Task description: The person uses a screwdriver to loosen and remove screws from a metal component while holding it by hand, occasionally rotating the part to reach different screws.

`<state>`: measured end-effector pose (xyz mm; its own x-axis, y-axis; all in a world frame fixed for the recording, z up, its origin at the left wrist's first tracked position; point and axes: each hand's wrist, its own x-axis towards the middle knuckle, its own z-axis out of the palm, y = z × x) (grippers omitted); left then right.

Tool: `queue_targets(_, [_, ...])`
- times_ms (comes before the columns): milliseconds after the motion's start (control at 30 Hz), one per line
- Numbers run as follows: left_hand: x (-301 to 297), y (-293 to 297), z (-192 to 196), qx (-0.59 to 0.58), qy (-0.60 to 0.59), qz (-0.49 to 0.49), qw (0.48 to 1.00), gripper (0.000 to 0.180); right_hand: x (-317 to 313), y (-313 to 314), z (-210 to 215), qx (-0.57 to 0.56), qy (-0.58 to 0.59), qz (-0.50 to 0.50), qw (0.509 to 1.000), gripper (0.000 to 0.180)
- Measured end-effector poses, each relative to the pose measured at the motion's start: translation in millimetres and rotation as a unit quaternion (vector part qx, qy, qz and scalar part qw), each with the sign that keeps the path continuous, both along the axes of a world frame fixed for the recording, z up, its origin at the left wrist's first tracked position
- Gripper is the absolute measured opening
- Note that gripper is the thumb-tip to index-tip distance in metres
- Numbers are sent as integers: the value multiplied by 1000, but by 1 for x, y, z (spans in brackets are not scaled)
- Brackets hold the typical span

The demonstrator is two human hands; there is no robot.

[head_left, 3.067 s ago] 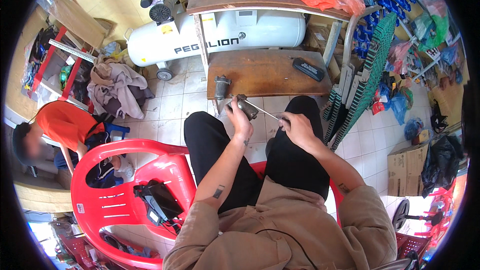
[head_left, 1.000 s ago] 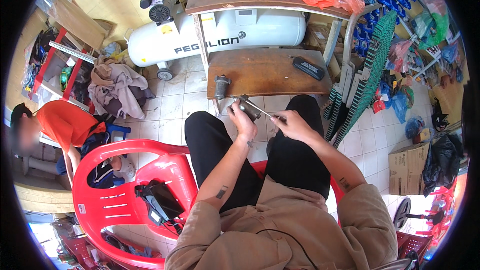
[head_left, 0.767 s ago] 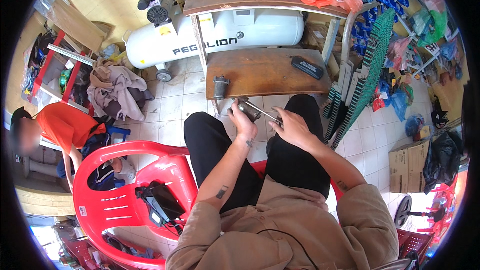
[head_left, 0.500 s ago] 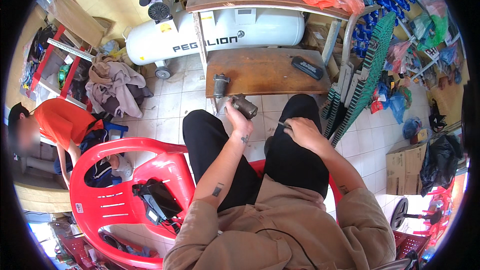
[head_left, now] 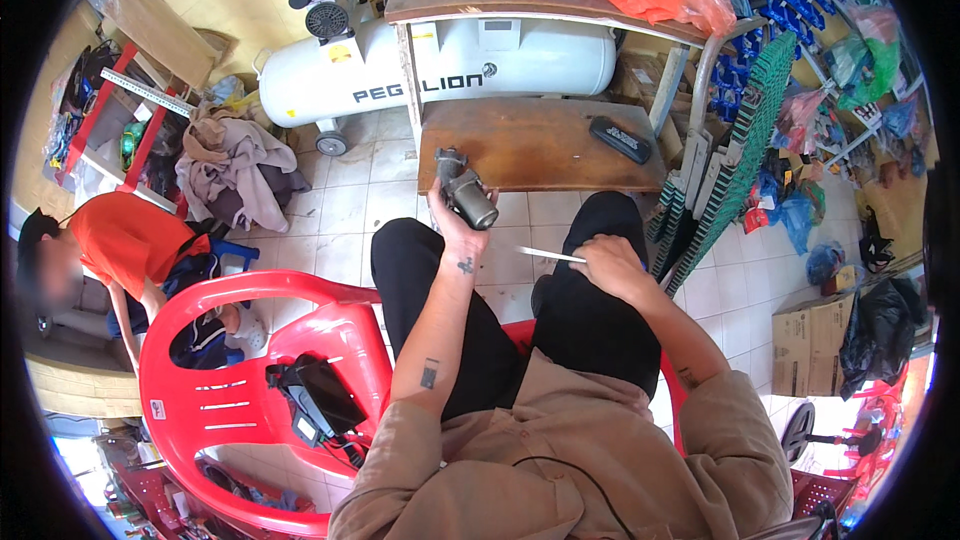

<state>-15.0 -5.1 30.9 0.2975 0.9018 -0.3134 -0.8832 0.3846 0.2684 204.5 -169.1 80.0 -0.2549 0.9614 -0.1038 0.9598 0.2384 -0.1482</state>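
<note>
My left hand (head_left: 456, 223) is raised over the gap between my knees, its fingers round a dull grey-brown cylindrical metal motor (head_left: 473, 205). The motor is tilted, its rounded end toward the lower right. Right behind it, at the bench's front left, shows a second metal part (head_left: 449, 162), partly covered by the motor. Above my right thigh, my right hand (head_left: 608, 265) is closed on a thin, pale, straight tool (head_left: 545, 254). That tool points left toward the motor, apart from it; its handle is hidden in my fingers.
A low wooden bench (head_left: 545, 130) stands ahead, with a black case (head_left: 620, 140) on it. Behind is a white air tank (head_left: 350, 75). At left, a red plastic chair (head_left: 265, 288) holds a black device (head_left: 325, 395); beyond it a person in orange (head_left: 140, 240) bends down. Folded green-netted frames (head_left: 745, 155) lean at right.
My left hand has lifted the motor a little and turned it more upright, bringing it in front of the second part. The right hand's tool now shows its full pale length, swung toward the left.
</note>
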Motion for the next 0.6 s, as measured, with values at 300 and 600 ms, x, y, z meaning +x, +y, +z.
queue_targets(300, [0, 9, -4, -5, 74, 6, 997, 34, -10, 6, 9, 96, 193, -87, 973, 36])
queue_targets(600, [8, 2, -3, -26, 18, 1, 999, 31, -13, 8, 4, 65, 172, -89, 979, 42])
